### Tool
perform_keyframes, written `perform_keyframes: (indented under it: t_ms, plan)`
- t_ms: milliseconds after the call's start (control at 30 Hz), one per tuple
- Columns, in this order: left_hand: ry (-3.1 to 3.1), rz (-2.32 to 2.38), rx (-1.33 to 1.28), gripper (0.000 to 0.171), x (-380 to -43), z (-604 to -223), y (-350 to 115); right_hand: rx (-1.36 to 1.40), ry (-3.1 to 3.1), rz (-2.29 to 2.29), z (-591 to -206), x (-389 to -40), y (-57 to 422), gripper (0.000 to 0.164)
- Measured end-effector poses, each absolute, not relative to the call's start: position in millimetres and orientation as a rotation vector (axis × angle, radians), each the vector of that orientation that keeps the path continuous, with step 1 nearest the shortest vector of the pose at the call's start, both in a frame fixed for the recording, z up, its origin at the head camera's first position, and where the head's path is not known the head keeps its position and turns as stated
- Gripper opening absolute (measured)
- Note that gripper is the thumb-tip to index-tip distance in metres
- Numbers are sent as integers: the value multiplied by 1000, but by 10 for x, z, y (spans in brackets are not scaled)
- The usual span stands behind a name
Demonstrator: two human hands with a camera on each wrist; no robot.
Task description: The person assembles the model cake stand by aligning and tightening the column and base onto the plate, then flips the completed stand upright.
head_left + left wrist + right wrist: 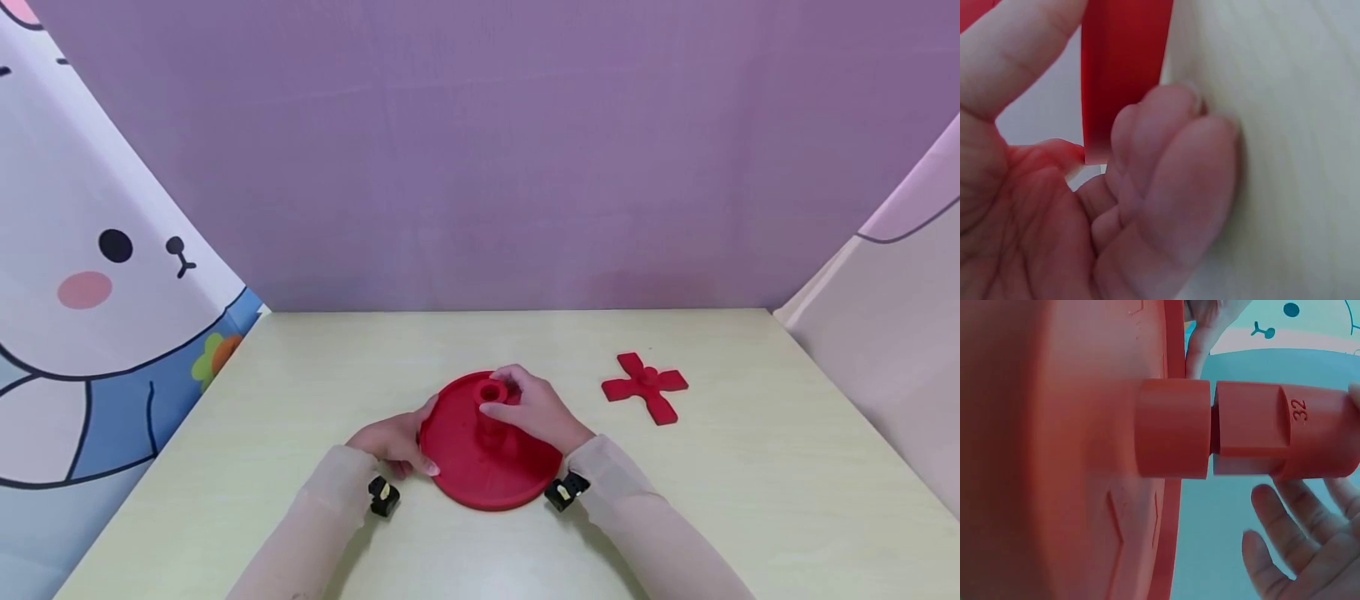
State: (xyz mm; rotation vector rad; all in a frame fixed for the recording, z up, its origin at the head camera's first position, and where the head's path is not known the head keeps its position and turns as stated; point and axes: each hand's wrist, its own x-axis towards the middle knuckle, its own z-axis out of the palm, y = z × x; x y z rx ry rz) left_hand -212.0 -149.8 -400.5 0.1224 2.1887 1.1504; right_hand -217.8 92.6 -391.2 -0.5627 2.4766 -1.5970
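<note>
A round red plastic disc [457, 479] with a raised rim lies near the middle of the table. My left hand [392, 437] holds its left rim, the curled fingers low against the tabletop in the left wrist view. From the disc's centre rises a short red stub [1172, 428]. In line with it stands a red hollow cylindrical piece [1250, 428] marked 32, with flat sides and a narrow dark gap between the two. My right hand [546, 414] pinches this piece near its top, the other fingers spread beside it. How the pieces join inside is hidden.
To the right of the disc lies a flat red four-armed cross [649, 383] with a round hub on the pale table [337, 358]. A purple cloth wall [510, 167] stands behind the table's back edge. Printed cloth [150, 333] hangs on the left.
</note>
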Motion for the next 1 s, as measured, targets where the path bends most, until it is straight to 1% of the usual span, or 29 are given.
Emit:
perform_keyframes:
  t_ms: [167,333,467,600,700,833,933,1000]
  plan:
    - [2214,1124,120,113,-2120,-4017,-1492,-595,2435,-1623,-3941,-2183,938,57]
    - [2232,1103,110,115,-2118,-4024,-1493,-656,2360,-1619,-3954,-2185,955,52]
    - [2235,1100,102,115,-2119,-4028,-1501,-602,2427,-1601,-3925,-2179,940,50]
    - [2235,1100,100,116,-2118,-4020,-1501,-583,2454,-1603,-3909,-2173,936,55]
    - [2227,1109,100,115,-2116,-4015,-1500,-632,2393,-1619,-3911,-2166,947,58]
    - [2223,1114,105,114,-2108,-4009,-1503,-690,2368,-1609,-3916,-2165,954,52]
    - [2215,1128,117,113,-2106,-4006,-1507,-668,2434,-1585,-3904,-2168,938,49]
    - [2196,1149,128,112,-2110,-4011,-1511,-625,2472,-1575,-3887,-2167,925,50]
